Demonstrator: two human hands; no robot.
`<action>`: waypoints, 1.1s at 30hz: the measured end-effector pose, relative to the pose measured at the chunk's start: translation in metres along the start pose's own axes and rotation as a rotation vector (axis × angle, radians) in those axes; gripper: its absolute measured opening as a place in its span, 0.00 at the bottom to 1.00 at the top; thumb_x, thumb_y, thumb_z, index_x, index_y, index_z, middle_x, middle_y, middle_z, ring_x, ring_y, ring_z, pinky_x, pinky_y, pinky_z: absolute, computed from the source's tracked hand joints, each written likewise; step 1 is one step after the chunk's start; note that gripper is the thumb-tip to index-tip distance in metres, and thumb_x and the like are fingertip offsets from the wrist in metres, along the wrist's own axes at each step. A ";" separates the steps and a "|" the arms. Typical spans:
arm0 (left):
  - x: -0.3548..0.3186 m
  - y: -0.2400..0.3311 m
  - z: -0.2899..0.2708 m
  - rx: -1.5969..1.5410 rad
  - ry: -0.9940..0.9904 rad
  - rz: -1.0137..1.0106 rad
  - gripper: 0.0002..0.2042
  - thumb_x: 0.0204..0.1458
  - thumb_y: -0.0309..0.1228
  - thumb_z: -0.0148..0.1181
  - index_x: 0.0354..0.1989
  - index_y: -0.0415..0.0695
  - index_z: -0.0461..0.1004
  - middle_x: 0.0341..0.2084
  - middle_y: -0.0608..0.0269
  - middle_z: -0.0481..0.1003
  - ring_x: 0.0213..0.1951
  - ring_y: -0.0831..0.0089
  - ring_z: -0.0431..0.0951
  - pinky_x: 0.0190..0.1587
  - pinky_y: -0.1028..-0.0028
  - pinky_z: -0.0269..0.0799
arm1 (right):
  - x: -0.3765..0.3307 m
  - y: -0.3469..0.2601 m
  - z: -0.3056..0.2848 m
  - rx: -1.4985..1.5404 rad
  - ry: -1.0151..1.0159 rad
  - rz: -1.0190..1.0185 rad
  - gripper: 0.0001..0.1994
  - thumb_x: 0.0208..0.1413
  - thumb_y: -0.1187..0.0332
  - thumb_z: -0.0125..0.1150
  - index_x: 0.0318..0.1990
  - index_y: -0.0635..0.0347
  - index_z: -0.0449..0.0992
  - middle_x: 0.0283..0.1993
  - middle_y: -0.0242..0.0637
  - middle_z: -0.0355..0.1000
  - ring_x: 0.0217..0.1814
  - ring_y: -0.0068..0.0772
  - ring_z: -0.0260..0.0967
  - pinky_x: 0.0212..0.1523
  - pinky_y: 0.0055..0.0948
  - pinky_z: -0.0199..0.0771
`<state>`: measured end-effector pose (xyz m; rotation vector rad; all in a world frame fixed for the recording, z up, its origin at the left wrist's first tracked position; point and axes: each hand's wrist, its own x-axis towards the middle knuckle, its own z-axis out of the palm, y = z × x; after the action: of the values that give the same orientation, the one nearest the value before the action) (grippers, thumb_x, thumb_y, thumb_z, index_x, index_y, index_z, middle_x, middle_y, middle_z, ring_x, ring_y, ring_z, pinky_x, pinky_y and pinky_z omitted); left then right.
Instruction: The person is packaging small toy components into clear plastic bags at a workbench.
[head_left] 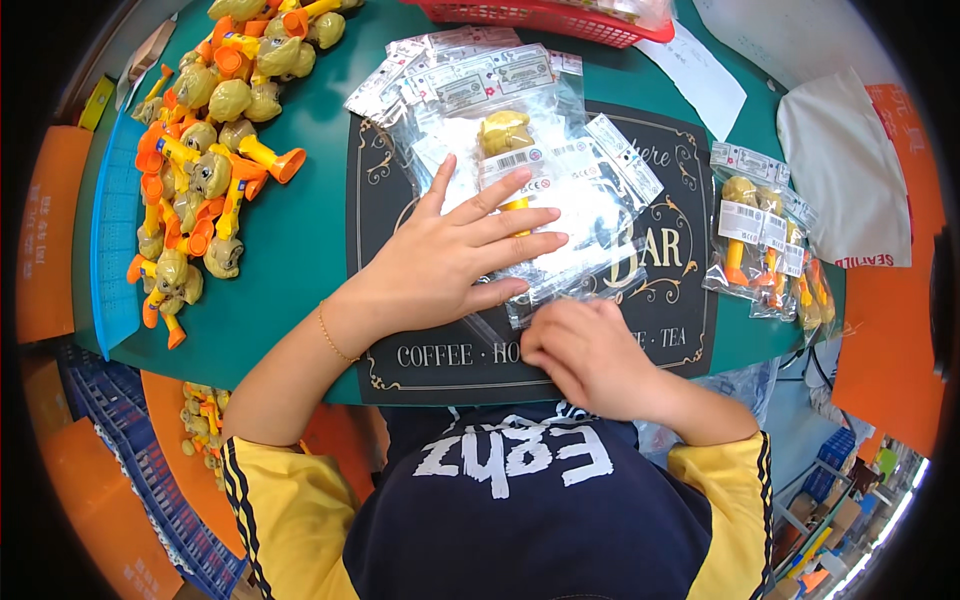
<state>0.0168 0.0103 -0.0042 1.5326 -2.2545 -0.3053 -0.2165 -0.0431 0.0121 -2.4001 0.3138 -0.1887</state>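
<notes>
My left hand (pixel 455 255) lies with its fingers spread over a clear plastic bag (pixel 463 130) on top of a loose stack of similar bags. Inside that bag shows a small toy figure (pixel 504 133) with a yellowish head and yellow body, partly covered by a white label and my fingers. At the bag's lower edge, my right hand (pixel 585 345) is closed, its curled fingers gripping the plastic; its fingertips are partly hidden. Under the bags lies a dark printed mat (pixel 440 378) with curly gold borders.
Many yellow-and-orange toy figures (pixel 210 175) are heaped at left beside a blue tray (pixel 115 240). Several bagged toys (pixel 765 235) lie at right, near a pale cloth bag (pixel 845 170). A red basket (pixel 560 25) and white paper (pixel 700 80) sit at the far side of the green table (pixel 290 340).
</notes>
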 end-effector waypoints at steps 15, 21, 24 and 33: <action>0.000 0.001 -0.001 0.014 -0.006 -0.006 0.25 0.54 0.43 0.65 0.62 0.65 0.71 0.65 0.74 0.68 0.73 0.66 0.54 0.70 0.35 0.36 | 0.014 0.006 0.003 -0.207 0.130 -0.011 0.08 0.49 0.69 0.69 0.38 0.50 0.80 0.35 0.21 0.71 0.41 0.28 0.67 0.41 0.33 0.59; 0.000 0.000 0.000 0.005 -0.018 0.001 0.25 0.54 0.43 0.64 0.62 0.65 0.71 0.64 0.74 0.68 0.73 0.66 0.54 0.70 0.35 0.36 | -0.003 0.003 -0.004 -0.171 0.131 -0.032 0.10 0.49 0.72 0.67 0.39 0.50 0.78 0.40 0.24 0.72 0.45 0.29 0.68 0.50 0.33 0.57; 0.000 -0.003 0.000 0.005 -0.015 0.001 0.25 0.54 0.43 0.65 0.62 0.64 0.72 0.64 0.74 0.68 0.73 0.66 0.53 0.70 0.36 0.36 | -0.030 -0.003 -0.018 -0.145 0.064 -0.068 0.08 0.49 0.72 0.67 0.38 0.52 0.78 0.40 0.26 0.73 0.46 0.32 0.69 0.50 0.33 0.60; 0.003 -0.002 -0.005 -0.016 -0.048 0.016 0.24 0.55 0.39 0.64 0.62 0.65 0.71 0.64 0.75 0.68 0.73 0.66 0.53 0.71 0.38 0.34 | -0.211 0.016 -0.064 0.464 -0.331 0.660 0.04 0.50 0.73 0.69 0.34 0.58 0.83 0.33 0.36 0.77 0.36 0.35 0.75 0.38 0.32 0.73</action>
<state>0.0197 0.0070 0.0000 1.5136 -2.2944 -0.3590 -0.4361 -0.0371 0.0387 -1.7246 0.7833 0.3923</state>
